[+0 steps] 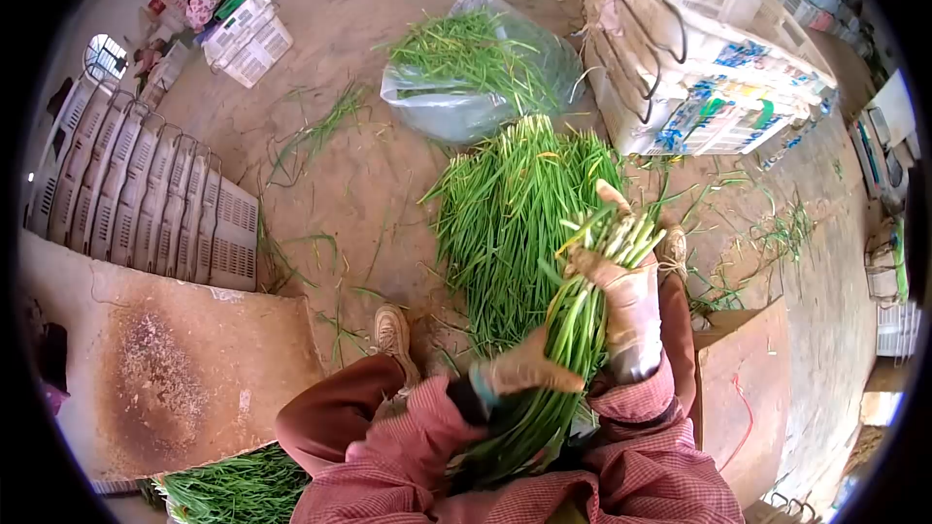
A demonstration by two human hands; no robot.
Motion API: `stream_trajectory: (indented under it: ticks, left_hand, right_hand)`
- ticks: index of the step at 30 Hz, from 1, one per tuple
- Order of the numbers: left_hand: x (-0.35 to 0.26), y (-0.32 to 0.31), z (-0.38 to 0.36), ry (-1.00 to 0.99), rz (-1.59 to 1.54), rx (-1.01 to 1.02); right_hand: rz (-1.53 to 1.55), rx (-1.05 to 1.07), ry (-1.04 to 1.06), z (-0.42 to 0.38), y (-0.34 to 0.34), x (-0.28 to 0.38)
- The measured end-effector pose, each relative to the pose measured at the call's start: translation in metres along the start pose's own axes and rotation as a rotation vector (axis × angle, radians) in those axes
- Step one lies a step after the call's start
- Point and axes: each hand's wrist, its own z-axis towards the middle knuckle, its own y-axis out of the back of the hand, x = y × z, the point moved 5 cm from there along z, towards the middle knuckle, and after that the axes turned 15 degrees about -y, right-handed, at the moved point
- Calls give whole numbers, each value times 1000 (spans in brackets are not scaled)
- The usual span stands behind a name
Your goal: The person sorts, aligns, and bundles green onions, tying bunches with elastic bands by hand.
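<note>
A bundle of long green stalks (573,330) with pale cut ends rests over my lap. My gloved right hand (626,291) grips it near the pale ends. Lower down, my gloved left hand (529,369) wraps the bundle's middle. Beneath the bundle a large pile of the same green stalks (505,223) lies on the dirt floor between my feet. My shoes (393,335) and pink checked sleeves frame the bundle.
A clear plastic bag of greens (476,78) lies beyond the pile. Stacked white crates (699,49) stand at the right, folded crates (146,199) at the left. A brown board (165,369) covers more greens at lower left. People sit far off at upper left.
</note>
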Motion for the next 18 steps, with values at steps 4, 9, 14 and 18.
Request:
stream_trajectory:
  ticks: [4, 9, 14, 18]
  left_hand:
    - [23, -49, -74, -15, -126, -56]
    - [-14, -26, -165, 182, -178, -100]
    - [-40, -33, -219, 220, -34, -123]
    - [-34, -27, -239, 121, -58, -275]
  right_hand:
    - [112, -104, 91, -16, 16, -3]
    - [80, 384, -232, -27, -4, 2]
    - [-339, -184, -41, -12, 27, 16]
    - [-171, -439, 183, -44, 72, 44]
